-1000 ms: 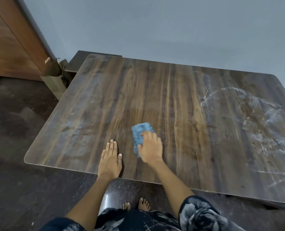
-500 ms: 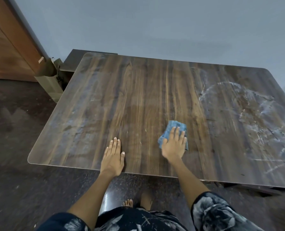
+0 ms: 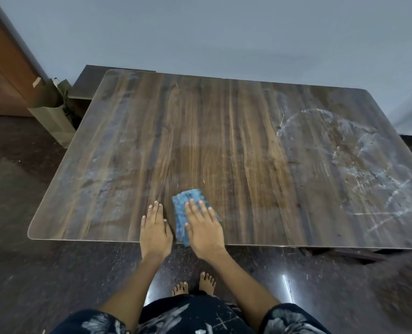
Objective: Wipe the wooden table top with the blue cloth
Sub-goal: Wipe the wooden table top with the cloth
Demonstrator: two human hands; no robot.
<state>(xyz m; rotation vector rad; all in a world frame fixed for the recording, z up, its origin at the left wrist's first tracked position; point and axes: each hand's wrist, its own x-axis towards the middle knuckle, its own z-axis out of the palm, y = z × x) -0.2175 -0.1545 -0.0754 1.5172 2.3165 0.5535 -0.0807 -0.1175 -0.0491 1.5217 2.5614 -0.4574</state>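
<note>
The wooden table top (image 3: 224, 145) fills the middle of the head view, with white dusty smears on its right part and a paler haze on its left part. A folded blue cloth (image 3: 185, 206) lies near the front edge at the centre. My right hand (image 3: 203, 227) presses flat on the cloth, fingers spread, covering its right and lower part. My left hand (image 3: 155, 230) rests flat on the bare wood just left of the cloth, holding nothing.
A brown wooden door (image 3: 0, 75) and a cardboard box (image 3: 53, 119) stand at the back left, next to a low dark surface (image 3: 96, 80). A grey wall runs behind the table. Dark glossy floor (image 3: 31, 273) surrounds it; my bare feet (image 3: 195, 284) stand below the front edge.
My right hand slid the cloth right, then back left and toward the front edge, ending beside my left hand. The left hand stayed planted.
</note>
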